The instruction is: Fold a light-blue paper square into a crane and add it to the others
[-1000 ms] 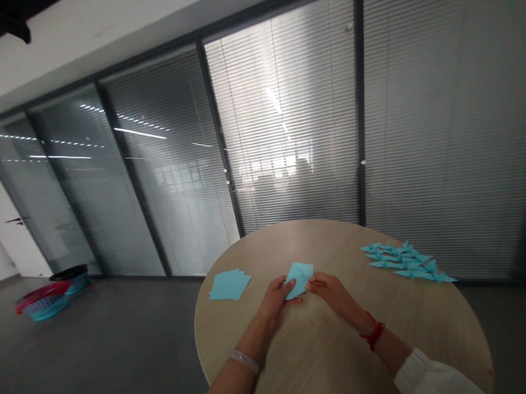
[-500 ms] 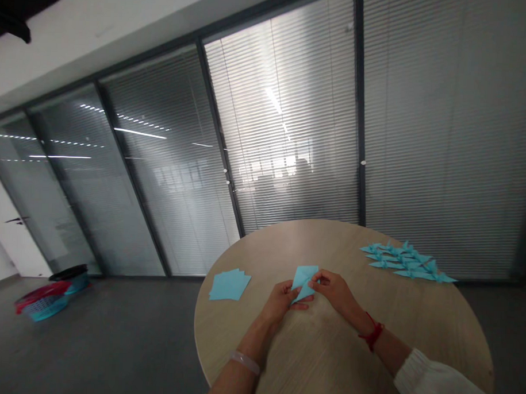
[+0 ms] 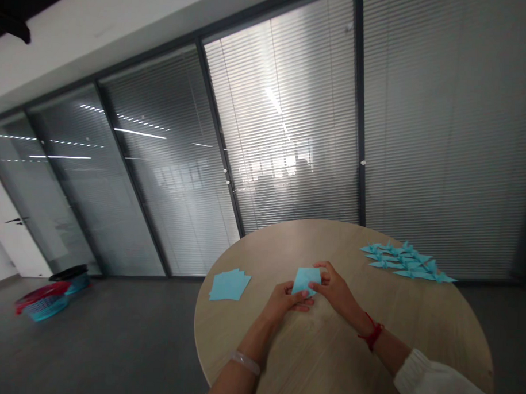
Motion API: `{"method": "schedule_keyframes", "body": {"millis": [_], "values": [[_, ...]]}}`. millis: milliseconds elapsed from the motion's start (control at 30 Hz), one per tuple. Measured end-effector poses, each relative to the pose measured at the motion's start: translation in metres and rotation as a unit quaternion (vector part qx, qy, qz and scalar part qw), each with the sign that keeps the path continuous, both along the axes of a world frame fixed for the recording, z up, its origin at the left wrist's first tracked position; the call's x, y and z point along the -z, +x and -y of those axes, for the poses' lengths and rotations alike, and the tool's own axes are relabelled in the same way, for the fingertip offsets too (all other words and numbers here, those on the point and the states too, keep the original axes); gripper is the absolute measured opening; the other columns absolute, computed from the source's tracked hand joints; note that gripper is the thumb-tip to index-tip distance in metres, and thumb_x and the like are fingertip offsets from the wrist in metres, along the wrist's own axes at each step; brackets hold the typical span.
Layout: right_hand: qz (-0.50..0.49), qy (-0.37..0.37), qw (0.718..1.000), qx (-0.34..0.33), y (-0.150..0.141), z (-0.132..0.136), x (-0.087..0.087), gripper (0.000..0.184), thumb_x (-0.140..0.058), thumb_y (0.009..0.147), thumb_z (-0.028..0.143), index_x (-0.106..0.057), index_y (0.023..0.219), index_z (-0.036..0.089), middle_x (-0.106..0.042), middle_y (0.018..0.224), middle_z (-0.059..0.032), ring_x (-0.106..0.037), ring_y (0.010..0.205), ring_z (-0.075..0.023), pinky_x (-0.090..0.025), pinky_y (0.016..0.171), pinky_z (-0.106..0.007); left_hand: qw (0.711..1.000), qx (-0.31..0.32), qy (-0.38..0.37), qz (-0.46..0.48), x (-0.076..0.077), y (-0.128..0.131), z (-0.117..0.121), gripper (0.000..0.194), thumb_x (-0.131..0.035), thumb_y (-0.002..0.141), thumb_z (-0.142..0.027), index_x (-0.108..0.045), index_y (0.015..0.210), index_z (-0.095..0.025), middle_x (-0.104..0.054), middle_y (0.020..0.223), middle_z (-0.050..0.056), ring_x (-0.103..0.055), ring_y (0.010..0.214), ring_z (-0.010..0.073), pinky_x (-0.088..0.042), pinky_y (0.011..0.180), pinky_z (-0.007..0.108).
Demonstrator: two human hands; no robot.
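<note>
Between my two hands, just above the round wooden table (image 3: 327,348), is a light blue sheet of origami paper (image 3: 307,277), roughly square in outline. My left hand (image 3: 285,298) grips its lower left part, thumb on top and fingers beneath. At the right edge my right hand (image 3: 332,285) pinches the paper, its thumb on the near face and fingers behind. To the left lies a loose stack of blue paper squares (image 3: 229,285). Several folded blue paper cranes (image 3: 403,260) sit in rows at the table's right.
Blinds behind a glass partition (image 3: 287,117) stand just beyond the table's far edge. On the floor at the left are a blue basket with a red rim (image 3: 46,304) and a dark-rimmed one (image 3: 74,279). A white door (image 3: 16,223) is at the far left.
The flap that lay diagonally across the paper no longer shows; the sheet's face now looks flatter and squarer. My right hand has shifted its fingers up behind the right edge.
</note>
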State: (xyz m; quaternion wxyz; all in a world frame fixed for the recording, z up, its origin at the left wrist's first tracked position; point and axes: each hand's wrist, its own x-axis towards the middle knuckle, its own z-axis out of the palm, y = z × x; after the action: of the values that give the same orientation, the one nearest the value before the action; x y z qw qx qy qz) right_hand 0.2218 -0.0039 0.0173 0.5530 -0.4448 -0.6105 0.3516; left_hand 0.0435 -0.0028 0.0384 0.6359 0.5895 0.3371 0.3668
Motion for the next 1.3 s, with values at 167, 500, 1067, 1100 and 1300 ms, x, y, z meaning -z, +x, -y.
{"method": "schedule_keyframes", "body": {"millis": [167,500,1067,1100,1300], "values": [[-0.006,-0.007,1.000,-0.020,-0.002,0.000,0.000,0.054,-0.066,0.068,0.034,-0.041,0.115,0.022,-0.067,0.083,-0.0013,-0.065,0.072,-0.0186,-0.050,0.063,-0.029,1.000,-0.005,0.015,-0.003,0.002,-0.002,-0.002,0.051,-0.079,0.059,-0.044,-0.069,0.092,-0.008,-0.070,0.087,0.012,-0.067,0.079,0.0251,-0.052,0.073,0.034],[0.050,0.015,0.997,0.064,0.001,0.004,-0.007,0.035,-0.067,0.065,0.036,-0.061,0.096,0.021,-0.066,0.080,-0.0017,-0.061,0.070,-0.0188,-0.046,0.058,-0.026,1.000,0.006,0.015,-0.019,0.002,-0.001,-0.001,0.053,-0.082,0.055,-0.038,-0.063,0.096,-0.010,-0.070,0.081,0.008,-0.068,0.077,0.0249,-0.053,0.072,0.036],[-0.034,0.039,0.981,0.188,0.011,0.002,-0.012,0.036,-0.069,0.063,0.043,-0.062,0.091,0.020,-0.069,0.086,-0.0054,-0.064,0.077,-0.0238,-0.049,0.066,-0.033,0.989,-0.106,0.073,0.075,-0.004,-0.006,-0.009,0.033,-0.082,0.057,-0.035,-0.062,0.070,-0.013,-0.069,0.070,0.005,-0.067,0.074,0.0193,-0.054,0.072,0.030],[-0.034,0.040,0.980,0.192,0.013,0.002,-0.013,0.036,-0.069,0.063,0.043,-0.062,0.090,0.020,-0.069,0.086,-0.0054,-0.064,0.076,-0.0238,-0.049,0.067,-0.033,0.989,-0.111,0.069,0.074,-0.004,-0.006,-0.009,0.034,-0.082,0.057,-0.037,-0.061,0.070,-0.013,-0.070,0.071,0.006,-0.068,0.075,0.0206,-0.054,0.073,0.031],[-0.040,0.038,0.977,0.205,0.018,0.001,-0.015,0.038,-0.068,0.063,0.044,-0.062,0.092,0.020,-0.069,0.087,-0.0054,-0.064,0.076,-0.0240,-0.049,0.067,-0.034,0.986,-0.127,0.048,0.097,-0.003,-0.004,-0.009,0.045,-0.082,0.057,-0.039,-0.056,0.085,-0.015,-0.072,0.084,0.011,-0.069,0.083,0.0254,-0.054,0.077,0.038]]}}
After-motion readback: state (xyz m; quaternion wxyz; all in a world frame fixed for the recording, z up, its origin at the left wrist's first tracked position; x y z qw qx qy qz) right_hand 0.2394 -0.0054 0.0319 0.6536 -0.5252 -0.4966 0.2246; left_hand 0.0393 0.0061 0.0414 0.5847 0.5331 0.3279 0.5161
